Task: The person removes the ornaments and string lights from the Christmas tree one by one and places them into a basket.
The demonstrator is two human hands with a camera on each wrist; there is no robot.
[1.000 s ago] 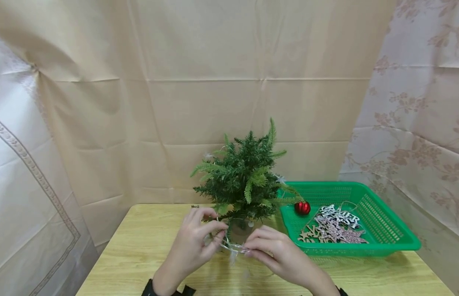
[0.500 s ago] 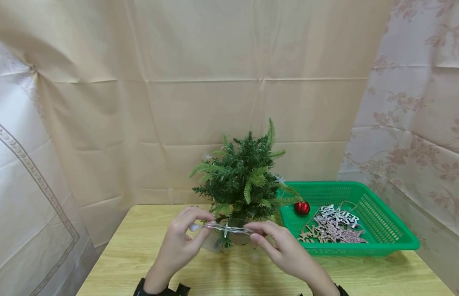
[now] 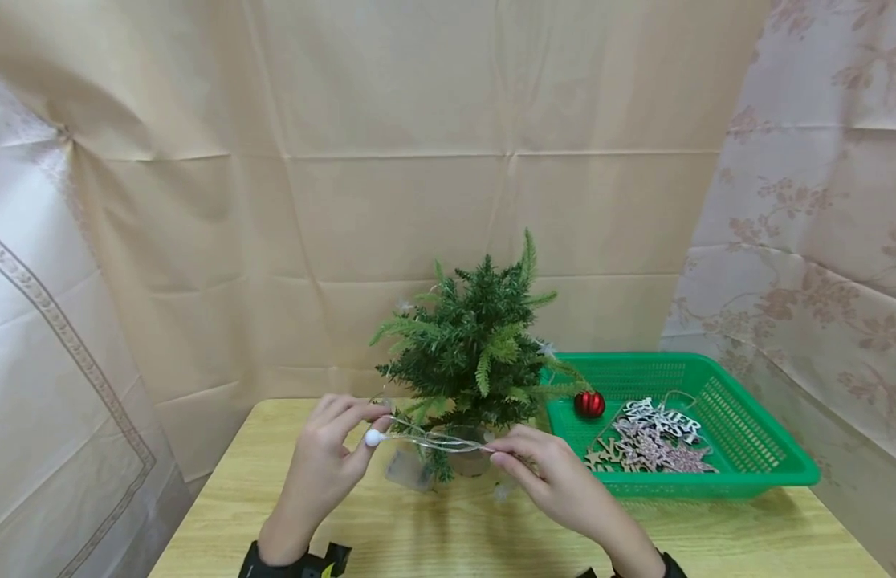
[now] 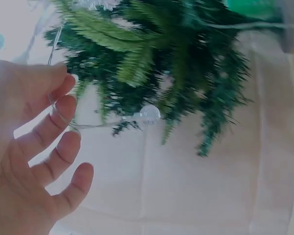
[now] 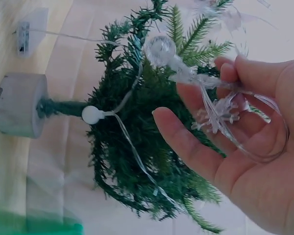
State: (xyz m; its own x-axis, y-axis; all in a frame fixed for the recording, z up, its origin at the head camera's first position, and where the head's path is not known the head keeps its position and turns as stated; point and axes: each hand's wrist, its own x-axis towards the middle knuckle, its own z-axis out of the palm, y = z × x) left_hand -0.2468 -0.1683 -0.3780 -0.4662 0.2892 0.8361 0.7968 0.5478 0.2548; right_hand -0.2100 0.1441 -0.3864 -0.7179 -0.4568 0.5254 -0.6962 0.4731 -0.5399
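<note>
A string of fairy lights (image 3: pixel 451 442) stretches between both hands in front of a small artificial Christmas tree (image 3: pixel 470 345). My left hand (image 3: pixel 331 449) pinches the thin wire between thumb and forefinger, beside a white round bulb (image 3: pixel 373 437). In the left wrist view, a clear ball bulb (image 4: pixel 150 114) dangles past its fingers. My right hand (image 3: pixel 549 470) pinches the gathered strands. Its wrist view shows a clear ball bulb (image 5: pixel 160 50), a snowflake light (image 5: pixel 215 115) and a wire loop across the palm. The tree's round grey base (image 5: pixel 22 105) stands on the table.
A green plastic basket (image 3: pixel 747 482) stands at the right, holding a red ball ornament (image 3: pixel 589 405) and glittery cut-out ornaments (image 3: pixel 661 441). A clear battery box (image 3: pixel 410 470) lies left of the tree base on the wooden table (image 3: pixel 224 514). Beige cloth (image 3: pixel 347 201) hangs behind.
My left hand has moved left, drawing the strands out longer between the hands. The right hand moved slightly up, then stayed about in place. The battery box now shows beside the tree base.
</note>
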